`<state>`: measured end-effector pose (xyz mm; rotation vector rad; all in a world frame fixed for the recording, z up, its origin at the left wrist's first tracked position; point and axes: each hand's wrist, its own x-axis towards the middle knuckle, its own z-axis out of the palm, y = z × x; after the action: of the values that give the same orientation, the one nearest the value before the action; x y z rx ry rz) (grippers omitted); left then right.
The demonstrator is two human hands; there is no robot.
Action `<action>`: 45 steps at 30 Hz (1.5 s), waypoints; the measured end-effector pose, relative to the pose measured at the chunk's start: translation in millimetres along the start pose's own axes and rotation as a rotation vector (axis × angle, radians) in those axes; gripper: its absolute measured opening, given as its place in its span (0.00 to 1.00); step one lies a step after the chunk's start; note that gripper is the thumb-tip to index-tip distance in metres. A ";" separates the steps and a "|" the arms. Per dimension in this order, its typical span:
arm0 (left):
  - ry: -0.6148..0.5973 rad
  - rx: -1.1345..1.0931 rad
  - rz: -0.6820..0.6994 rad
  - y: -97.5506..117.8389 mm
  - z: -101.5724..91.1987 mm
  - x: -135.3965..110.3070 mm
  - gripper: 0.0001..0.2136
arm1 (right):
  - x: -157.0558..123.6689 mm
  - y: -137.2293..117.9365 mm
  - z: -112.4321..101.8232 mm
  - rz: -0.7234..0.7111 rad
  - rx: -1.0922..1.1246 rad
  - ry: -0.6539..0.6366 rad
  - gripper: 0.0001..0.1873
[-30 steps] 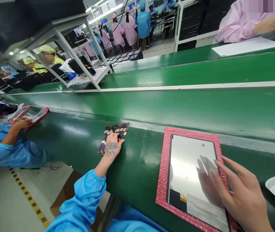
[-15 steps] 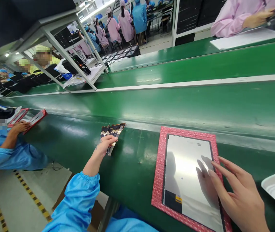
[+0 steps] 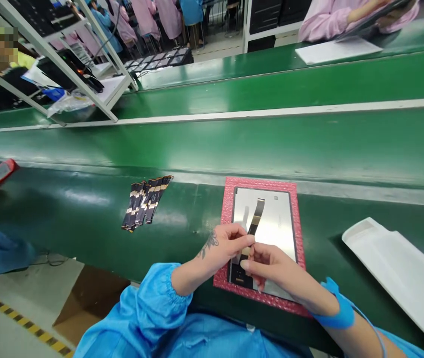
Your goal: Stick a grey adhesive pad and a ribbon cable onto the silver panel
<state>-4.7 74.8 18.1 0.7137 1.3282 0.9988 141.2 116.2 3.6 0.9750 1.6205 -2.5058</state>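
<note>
Both hands, left (image 3: 227, 243) and right (image 3: 267, 263), pinched on one thin flexible black-gold strip (image 3: 254, 221) above glossy rectangular panel (image 3: 271, 219) in bumpy pink wrap (image 3: 228, 204).

Bright, even light falls from overhead on my bench. It glares in pale streaks on the green belt (image 3: 234, 149) beyond the silver panel (image 3: 271, 219), which itself mirrors the light. Soft, short shadows lie beside that panel. The wide lens bends straight lines toward the edges. Far from the panel, the background is soft; some faces are blurred.
</note>
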 end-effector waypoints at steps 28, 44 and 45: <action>0.187 1.002 0.770 -84.4 -3.6 -49.5 0.09 | -6.5 18.9 -26.6 -0.472 -1.032 0.356 0.13; 0.169 0.967 0.851 -87.7 -8.8 -51.8 0.11 | -3.7 22.4 -29.3 -0.520 -1.060 0.275 0.13; 0.169 0.965 0.850 -87.8 -8.6 -51.7 0.11 | -3.8 22.1 -29.5 -0.519 -1.060 0.276 0.14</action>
<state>4.7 -10.3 -37.8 2.0825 1.6819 1.0296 166.0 128.9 -20.7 0.7830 3.0284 -1.2104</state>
